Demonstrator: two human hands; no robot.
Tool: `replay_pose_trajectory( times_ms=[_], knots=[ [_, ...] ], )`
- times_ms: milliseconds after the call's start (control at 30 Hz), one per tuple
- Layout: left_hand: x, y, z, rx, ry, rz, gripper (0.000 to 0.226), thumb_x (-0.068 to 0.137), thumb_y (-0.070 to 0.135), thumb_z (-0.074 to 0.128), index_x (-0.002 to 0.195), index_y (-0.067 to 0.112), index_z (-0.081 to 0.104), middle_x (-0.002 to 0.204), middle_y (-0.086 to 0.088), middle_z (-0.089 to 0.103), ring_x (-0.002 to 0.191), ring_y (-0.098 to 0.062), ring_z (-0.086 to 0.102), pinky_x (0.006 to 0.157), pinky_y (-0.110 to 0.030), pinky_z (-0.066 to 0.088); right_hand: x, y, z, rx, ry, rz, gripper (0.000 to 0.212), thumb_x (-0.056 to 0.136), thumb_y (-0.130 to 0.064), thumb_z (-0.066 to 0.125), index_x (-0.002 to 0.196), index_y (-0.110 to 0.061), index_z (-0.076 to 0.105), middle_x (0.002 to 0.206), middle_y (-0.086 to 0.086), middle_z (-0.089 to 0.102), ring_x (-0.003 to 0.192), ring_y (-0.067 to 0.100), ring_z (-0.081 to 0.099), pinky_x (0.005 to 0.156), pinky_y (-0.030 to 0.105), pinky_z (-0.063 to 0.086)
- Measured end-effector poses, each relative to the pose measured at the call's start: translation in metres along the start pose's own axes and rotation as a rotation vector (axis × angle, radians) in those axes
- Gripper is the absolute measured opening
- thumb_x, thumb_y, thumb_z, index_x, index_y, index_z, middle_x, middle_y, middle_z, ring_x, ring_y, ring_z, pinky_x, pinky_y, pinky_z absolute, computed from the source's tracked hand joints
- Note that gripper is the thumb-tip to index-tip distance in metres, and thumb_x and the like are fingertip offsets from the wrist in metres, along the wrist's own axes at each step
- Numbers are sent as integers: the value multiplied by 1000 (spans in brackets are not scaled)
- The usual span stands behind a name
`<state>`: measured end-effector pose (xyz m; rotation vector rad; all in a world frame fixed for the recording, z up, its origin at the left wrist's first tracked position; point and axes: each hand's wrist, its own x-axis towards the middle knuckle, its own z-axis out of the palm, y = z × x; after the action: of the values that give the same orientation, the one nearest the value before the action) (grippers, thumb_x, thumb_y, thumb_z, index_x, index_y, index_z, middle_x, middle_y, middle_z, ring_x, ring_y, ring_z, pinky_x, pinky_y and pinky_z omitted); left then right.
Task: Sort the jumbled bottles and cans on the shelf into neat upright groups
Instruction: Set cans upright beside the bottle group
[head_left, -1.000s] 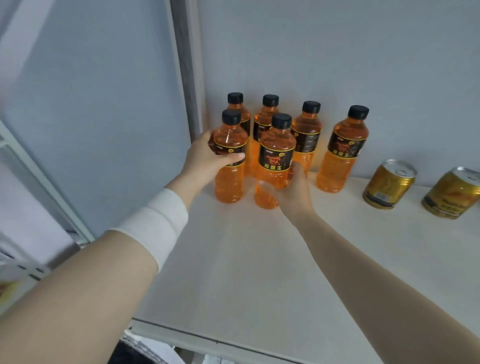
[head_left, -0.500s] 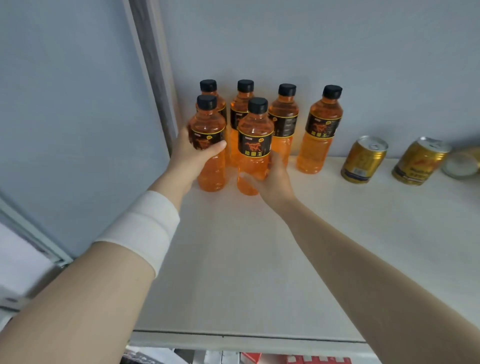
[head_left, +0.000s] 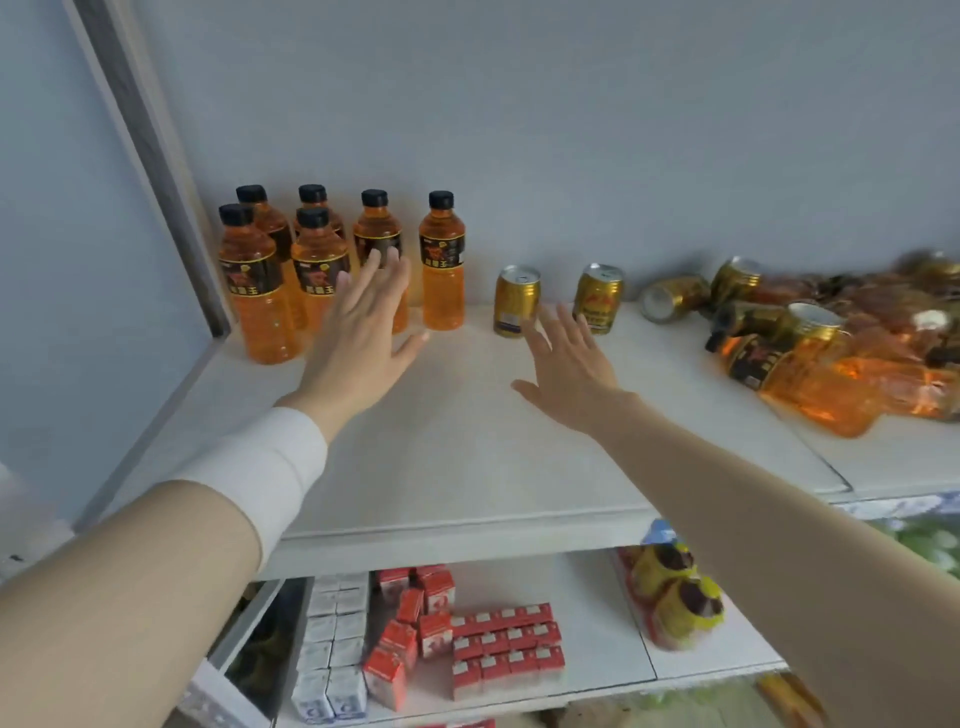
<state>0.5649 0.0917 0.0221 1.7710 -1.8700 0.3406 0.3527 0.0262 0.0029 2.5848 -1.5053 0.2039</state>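
White shelf (head_left: 467, 467) w/ bottles (head_left: 441, 260), cans (head_left: 514, 301)

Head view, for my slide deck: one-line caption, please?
Left hand and right hand hover open above the shelf: six upright orange bottles left, two upright gold cans centre, jumbled pile right.

Single head-worn wide-angle cam. It sits above and in front of the shelf (head_left: 467, 441) and faces forward and down toward the back wall (head_left: 571, 130). Close range, within arm's reach: left hand (head_left: 358, 338) comes in from 7 o'clock, right hand (head_left: 571, 369) from 5 o'clock. In frame, upright bottles (head_left: 317, 275) are at 10 o'clock, jumbled pile (head_left: 810, 364) at 3 o'clock, lower shelf (head_left: 587, 618) at 6 o'clock.
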Motion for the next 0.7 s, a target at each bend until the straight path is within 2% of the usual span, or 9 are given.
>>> replay_pose_trajectory(
  times_ms=[200, 367, 567, 700],
  knots=[
    [3, 149, 24, -4, -120, 70, 67, 94, 41, 45, 148, 10, 20, 158, -9, 15, 148, -21, 5, 118, -38, 2, -106, 125, -21, -91, -69, 148, 75, 94, -47, 38, 149, -12, 1, 158, 13, -2, 145, 32, -7, 119, 43, -1],
    [22, 246, 45, 32, -202, 168, 69, 93, 43, 45, 148, 9, 20, 158, -8, 16, 147, -21, 8, 118, -39, 6, -166, 211, -38, -47, -63, 285, 77, 93, -47, 42, 149, -11, 2, 158, 13, 0, 145, 33, -5, 117, 44, 1],
    [55, 320, 83, 9, -304, 219, 69, 93, 47, 42, 148, 12, 20, 158, -10, 14, 147, -23, 7, 118, -46, 11, -201, 284, -45, 60, -3, 419, 72, 93, -48, 40, 148, -14, 7, 157, 11, 8, 145, 31, 0, 118, 43, 5],
    [80, 342, 113, 34, -329, 213, 69, 93, 49, 40, 147, 11, 21, 158, -11, 15, 147, -26, 7, 119, -47, 9, -189, 316, -43, 82, -20, 441, 80, 91, -54, 39, 149, -12, 4, 158, 9, 4, 146, 30, -3, 117, 43, 5]
  ],
)
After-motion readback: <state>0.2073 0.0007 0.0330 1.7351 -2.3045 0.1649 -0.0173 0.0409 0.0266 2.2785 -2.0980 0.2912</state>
